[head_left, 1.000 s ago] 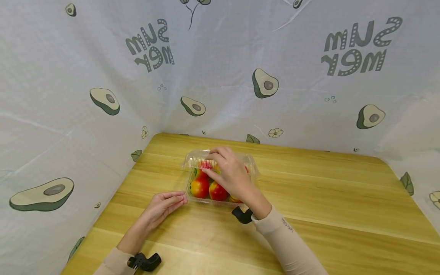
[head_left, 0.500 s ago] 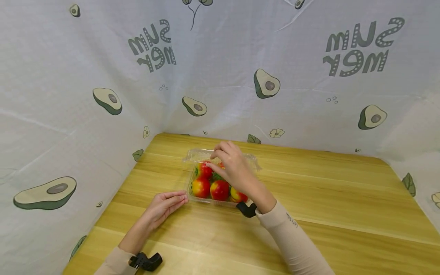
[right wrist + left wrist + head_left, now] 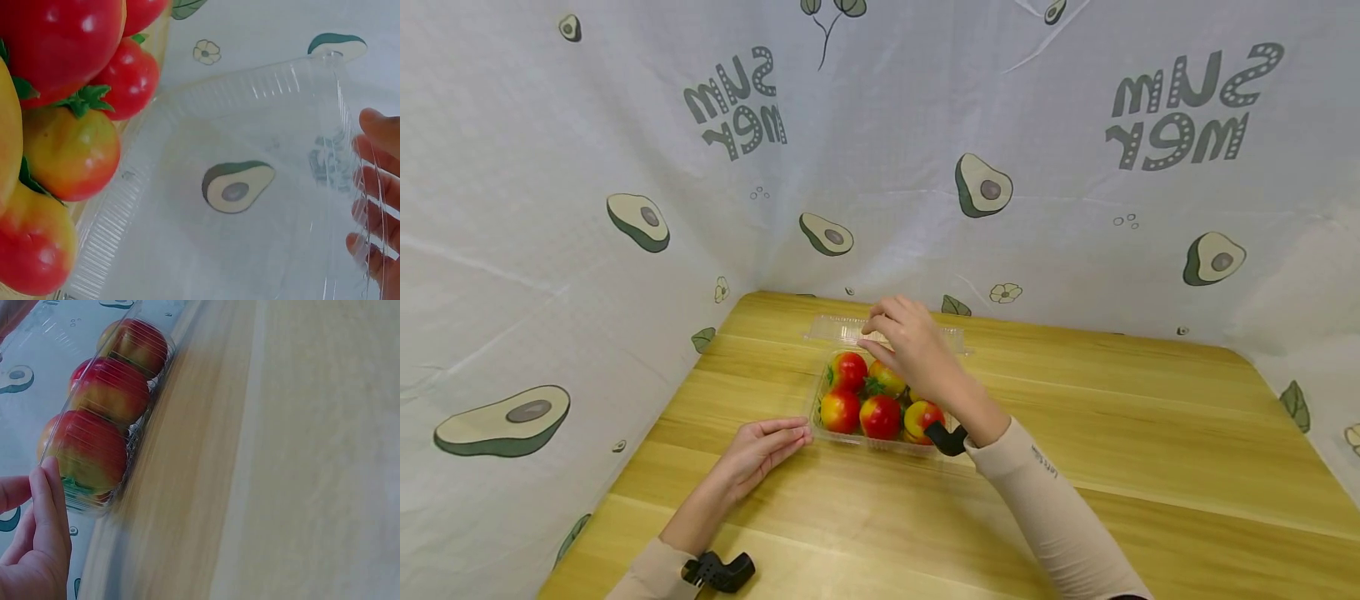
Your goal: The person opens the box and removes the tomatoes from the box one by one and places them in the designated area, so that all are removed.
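A clear plastic clamshell box (image 3: pixel 891 445) stands on the table, holding several red-and-yellow fruits (image 3: pixel 881 416) with green leafy tops, tomato-like in look. Its transparent lid (image 3: pixel 831 328) is hinged up at the far side, tipped back from the fruits. My left hand (image 3: pixel 762 454) pinches the box rim at the near left corner between thumb and fingertips, as the left wrist view also shows. Over the back of the box, my right hand (image 3: pixel 913 346) holds the lid's edge. In the right wrist view its fingers (image 3: pixel 372 215) show through the clear plastic, thumb on the other side.
The wooden table (image 3: pixel 1097 408) extends far to the right of the box. A white curtain (image 3: pixel 880 167) printed with avocados hangs behind and along the left side. Black wrist mounts (image 3: pixel 718 572) sit on both forearms.
My right hand has moved back and slightly right, swinging the lid up and away from the fruits, which now show more fully. The left hand has stayed at the corner.
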